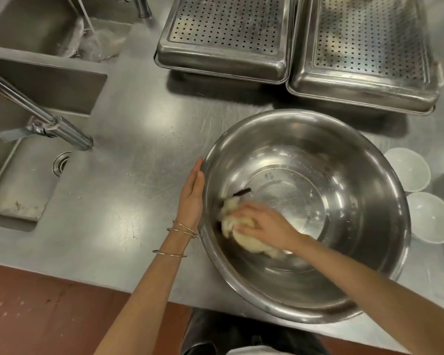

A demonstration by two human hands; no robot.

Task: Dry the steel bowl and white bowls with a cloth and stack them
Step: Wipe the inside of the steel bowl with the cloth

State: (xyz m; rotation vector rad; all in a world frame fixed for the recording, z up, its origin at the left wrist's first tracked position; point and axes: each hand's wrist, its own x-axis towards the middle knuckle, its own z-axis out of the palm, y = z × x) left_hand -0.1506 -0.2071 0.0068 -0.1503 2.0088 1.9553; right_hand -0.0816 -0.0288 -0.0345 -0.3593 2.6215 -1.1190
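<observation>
While my right hand grips the cloth inside the steel bowl, my flat left hand steadies its rim; the white bowls at right come next.

Commercial kitchen wash area: steel counter, built-in sinks, perforated steel trays, red floor

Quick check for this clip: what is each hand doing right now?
Left hand: open, straight fingers flat against the steel bowl outer rim.
Right hand: holds the cloth, pressing it on the bowl's inner wall.
</observation>
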